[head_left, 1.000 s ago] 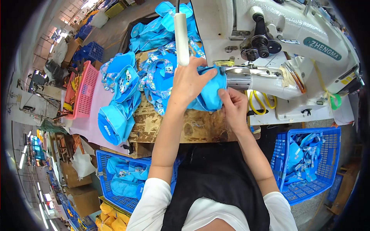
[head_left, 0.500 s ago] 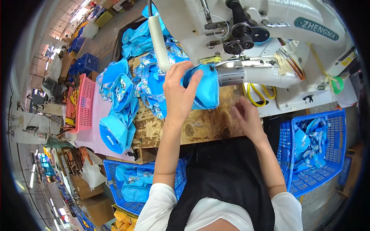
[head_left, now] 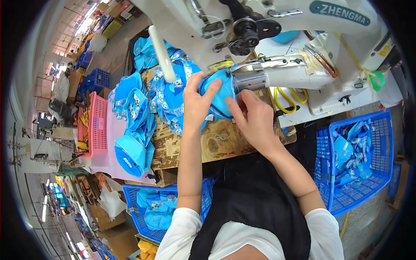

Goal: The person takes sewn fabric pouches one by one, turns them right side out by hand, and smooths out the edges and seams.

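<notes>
"Hat (head_left: 225, 89), where?"
"At the sewing machine (head_left: 286, 78); left hand (head_left: 197, 105) curled over it, right hand (head_left: 256, 121) pinching its near edge."
"Finished?"
"Partway, I'd judge. Piled hats (head_left: 130, 151)? Can't tell."

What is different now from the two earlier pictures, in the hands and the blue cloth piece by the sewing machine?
The right hand, which had let go of the blue cloth piece and was over the wooden table, has moved back up and leftward to touch its edge again. The left hand stays on the piece, which remains at the sewing machine.
</notes>
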`<state>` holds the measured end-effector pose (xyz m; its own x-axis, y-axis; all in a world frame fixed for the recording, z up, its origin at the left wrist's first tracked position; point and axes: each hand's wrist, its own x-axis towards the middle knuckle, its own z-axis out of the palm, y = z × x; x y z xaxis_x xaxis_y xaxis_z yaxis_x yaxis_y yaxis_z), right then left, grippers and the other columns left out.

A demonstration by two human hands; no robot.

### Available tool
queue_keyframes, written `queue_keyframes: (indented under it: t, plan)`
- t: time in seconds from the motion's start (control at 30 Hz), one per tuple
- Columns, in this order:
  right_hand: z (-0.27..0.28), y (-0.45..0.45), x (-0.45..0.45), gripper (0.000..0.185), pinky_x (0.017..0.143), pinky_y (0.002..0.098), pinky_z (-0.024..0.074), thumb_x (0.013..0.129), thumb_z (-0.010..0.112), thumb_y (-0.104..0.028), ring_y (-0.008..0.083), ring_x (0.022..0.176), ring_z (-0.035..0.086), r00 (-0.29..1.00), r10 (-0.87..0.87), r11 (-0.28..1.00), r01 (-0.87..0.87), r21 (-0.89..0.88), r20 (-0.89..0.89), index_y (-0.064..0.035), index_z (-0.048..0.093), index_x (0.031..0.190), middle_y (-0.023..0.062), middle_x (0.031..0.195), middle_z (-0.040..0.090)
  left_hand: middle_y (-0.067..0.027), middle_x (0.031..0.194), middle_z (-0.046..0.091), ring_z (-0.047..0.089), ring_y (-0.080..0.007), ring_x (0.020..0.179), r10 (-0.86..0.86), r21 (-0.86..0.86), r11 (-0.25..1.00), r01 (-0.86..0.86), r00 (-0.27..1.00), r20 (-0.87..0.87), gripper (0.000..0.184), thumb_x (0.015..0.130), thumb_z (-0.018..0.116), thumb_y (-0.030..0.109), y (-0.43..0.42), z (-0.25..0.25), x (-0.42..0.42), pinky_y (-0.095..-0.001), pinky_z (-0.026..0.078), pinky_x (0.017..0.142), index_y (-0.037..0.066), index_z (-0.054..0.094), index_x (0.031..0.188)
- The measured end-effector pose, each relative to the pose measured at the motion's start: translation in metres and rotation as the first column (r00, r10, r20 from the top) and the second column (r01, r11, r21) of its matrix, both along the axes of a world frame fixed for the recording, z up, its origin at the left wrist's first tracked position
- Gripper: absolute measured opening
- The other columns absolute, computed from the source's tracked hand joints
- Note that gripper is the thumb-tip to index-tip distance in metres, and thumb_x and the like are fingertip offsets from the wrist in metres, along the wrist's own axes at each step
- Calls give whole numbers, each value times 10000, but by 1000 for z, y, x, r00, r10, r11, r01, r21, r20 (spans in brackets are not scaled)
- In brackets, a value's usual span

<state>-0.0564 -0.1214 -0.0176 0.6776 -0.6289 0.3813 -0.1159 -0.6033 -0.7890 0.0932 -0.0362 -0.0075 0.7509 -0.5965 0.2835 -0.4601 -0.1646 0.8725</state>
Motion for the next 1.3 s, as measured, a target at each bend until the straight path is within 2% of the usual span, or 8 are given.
queue_keyframes:
  t: [0.17, 0.37, 0.5, 0.67, 0.83, 1.0, 1.17, 1.3]
  plan:
    - [-18, -4, 8, 167, 468, 299, 361, 939, 656, -128, 140, 494, 432, 960, 109, 965, -165, 206, 260, -21, 639, 811, 8, 604, 520, -96, 1050, 657, 581, -249, 975, 52, 155, 983, -95, 964, 262, 324, 840, 772, 255, 0, 26, -4, -348, 480, 883, 9, 698, 1037]
    - [-16, -5, 11, 244, 464, 260, 334, 972, 628, -123, 88, 506, 407, 927, 146, 883, -279, 377, 345, -10, 627, 756, -8, 573, 507, -110, 959, 656, 539, -248, 894, 100, 135, 982, -131, 971, 215, 301, 845, 750, 258, -3, 34, -12, -349, 457, 840, 6, 712, 1005]
    - [1, -6, 11, 252, 468, 229, 317, 992, 613, -124, 59, 507, 396, 919, 91, 711, -330, 621, 384, -2, 633, 772, -24, 564, 499, -120, 964, 663, 550, -241, 885, 106, 285, 941, -182, 959, 263, 315, 834, 758, 261, -9, 49, -13, -334, 464, 827, -9, 713, 990]
    - [-5, -8, 11, 237, 469, 223, 321, 997, 608, -126, 59, 496, 398, 945, 88, 847, -238, 476, 315, 4, 643, 803, -20, 582, 514, -127, 994, 670, 568, -247, 875, 79, 214, 971, -110, 985, 151, 399, 823, 772, 271, -13, 37, 3, -340, 478, 834, -22, 688, 1079]
    - [-1, -6, 8, 242, 523, 208, 376, 1015, 594, -163, 52, 571, 432, 948, 95, 841, -240, 486, 305, -15, 633, 827, -22, 636, 510, -178, 1099, 649, 611, -299, 897, 5, 22, 1000, -5, 1000, -4, 418, 835, 753, 311, -6, 25, -5, -404, 508, 826, 35, 687, 1141]
    - [13, -8, 4, 195, 497, 221, 319, 992, 623, -139, 58, 547, 388, 980, 87, 944, -138, 298, 178, 2, 650, 859, -18, 635, 531, -194, 1116, 636, 596, -313, 961, 0, 83, 997, 2, 1000, -31, 452, 832, 753, 297, -1, 29, -8, -407, 481, 883, 40, 668, 1194]
    - [-1, -15, 2, 185, 507, 234, 314, 984, 627, -133, 70, 570, 366, 938, 143, 849, -280, 448, 315, 1, 651, 857, -18, 637, 516, -180, 1150, 634, 569, -318, 1059, 49, 249, 966, -75, 993, 109, 443, 838, 749, 261, -3, 41, -16, -413, 431, 970, 35, 652, 1206]
    - [-12, -12, 4, 170, 507, 248, 314, 974, 621, -112, 83, 568, 355, 946, 122, 868, -249, 429, 300, -1, 649, 848, -12, 637, 507, -162, 1175, 633, 545, -317, 1115, 68, 201, 973, -114, 972, 223, 434, 854, 729, 240, -4, 43, -25, -418, 397, 1010, 40, 638, 1227]
